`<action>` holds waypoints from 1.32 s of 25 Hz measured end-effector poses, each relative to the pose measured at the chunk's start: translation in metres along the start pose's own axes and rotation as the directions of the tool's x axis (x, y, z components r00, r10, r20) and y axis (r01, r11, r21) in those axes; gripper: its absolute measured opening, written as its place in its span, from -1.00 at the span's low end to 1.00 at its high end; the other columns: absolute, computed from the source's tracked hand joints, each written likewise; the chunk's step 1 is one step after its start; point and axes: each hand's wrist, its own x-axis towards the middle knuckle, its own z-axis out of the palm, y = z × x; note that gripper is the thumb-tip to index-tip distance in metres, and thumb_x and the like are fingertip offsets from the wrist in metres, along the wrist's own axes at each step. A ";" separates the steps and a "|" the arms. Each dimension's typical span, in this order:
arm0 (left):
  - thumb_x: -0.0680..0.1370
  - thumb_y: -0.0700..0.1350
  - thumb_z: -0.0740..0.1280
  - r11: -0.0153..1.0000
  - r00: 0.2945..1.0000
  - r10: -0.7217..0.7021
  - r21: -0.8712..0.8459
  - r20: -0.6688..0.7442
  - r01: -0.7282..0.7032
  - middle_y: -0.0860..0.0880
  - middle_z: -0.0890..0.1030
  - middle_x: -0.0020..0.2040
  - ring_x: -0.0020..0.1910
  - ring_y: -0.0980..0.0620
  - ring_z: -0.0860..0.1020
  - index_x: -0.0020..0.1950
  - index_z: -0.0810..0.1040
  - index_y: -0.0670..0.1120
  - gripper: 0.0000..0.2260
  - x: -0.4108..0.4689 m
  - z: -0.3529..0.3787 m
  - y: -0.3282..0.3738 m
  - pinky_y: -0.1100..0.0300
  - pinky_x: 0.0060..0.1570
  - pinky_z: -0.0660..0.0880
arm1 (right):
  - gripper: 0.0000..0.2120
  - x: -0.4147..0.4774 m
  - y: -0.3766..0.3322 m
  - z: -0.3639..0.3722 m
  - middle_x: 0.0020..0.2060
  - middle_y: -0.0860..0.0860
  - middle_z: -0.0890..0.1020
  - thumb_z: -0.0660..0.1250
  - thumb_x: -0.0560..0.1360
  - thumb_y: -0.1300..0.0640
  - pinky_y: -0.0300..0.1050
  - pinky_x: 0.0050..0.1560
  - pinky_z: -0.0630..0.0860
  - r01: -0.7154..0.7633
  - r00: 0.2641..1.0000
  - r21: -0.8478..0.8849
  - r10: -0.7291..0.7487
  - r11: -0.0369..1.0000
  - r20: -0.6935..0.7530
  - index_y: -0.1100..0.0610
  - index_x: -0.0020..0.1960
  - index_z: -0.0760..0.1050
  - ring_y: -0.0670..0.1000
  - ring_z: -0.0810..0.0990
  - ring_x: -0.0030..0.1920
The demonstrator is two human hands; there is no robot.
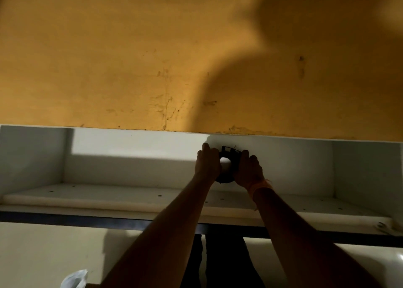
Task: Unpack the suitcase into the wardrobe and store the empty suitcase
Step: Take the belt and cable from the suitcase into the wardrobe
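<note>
Home bedroom by the look of it: white wardrobe w/ its top compartment round the left hand, shelf just under it, scuffed ochre-painted wall above it, dark clothes hanging well below it.

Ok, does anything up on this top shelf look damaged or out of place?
The pale liner sheet on the shelf does not lie flat: its left front edge looks curled up and its right front corner crumpled. The yellow wall above is scuffed and stained. Nothing looks spilled.
</note>
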 end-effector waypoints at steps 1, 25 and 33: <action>0.57 -0.19 0.29 1.000 1.000 -0.002 -0.016 0.004 0.002 -0.21 0.42 0.22 0.15 -0.21 0.50 0.15 0.57 -0.23 -0.80 -0.001 -0.001 0.000 0.05 0.14 0.50 | -0.44 -0.002 0.001 0.000 0.29 0.28 0.36 0.26 0.56 0.11 0.03 0.23 0.38 -0.010 1.000 -0.034 0.010 0.999 -0.009 0.27 0.45 0.12 0.28 0.43 0.24; 0.59 -0.12 0.18 0.776 0.635 -0.597 -0.553 -0.490 0.303 -0.09 0.60 0.02 -0.02 -0.10 0.55 0.13 0.58 -0.11 -0.77 -0.367 -0.066 -0.176 0.13 -0.11 0.51 | -0.87 -0.236 -0.169 0.061 -0.18 0.10 0.56 0.40 0.36 0.21 0.12 -0.04 0.48 0.716 0.550 -0.539 -0.834 0.444 0.043 -0.02 -0.20 0.57 0.26 0.56 -0.13; 0.51 -0.13 0.24 0.403 0.241 -0.913 -0.826 -0.330 0.395 -0.14 0.61 0.00 -0.02 -0.18 0.57 0.04 0.56 -0.09 -0.83 -0.558 0.050 -0.254 0.07 -0.10 0.48 | -0.88 -0.389 -0.190 0.229 -0.15 0.00 0.58 0.41 0.41 0.15 0.00 -0.08 0.46 0.943 0.135 -0.332 -0.873 -0.032 0.468 -0.08 -0.16 0.57 0.15 0.57 -0.06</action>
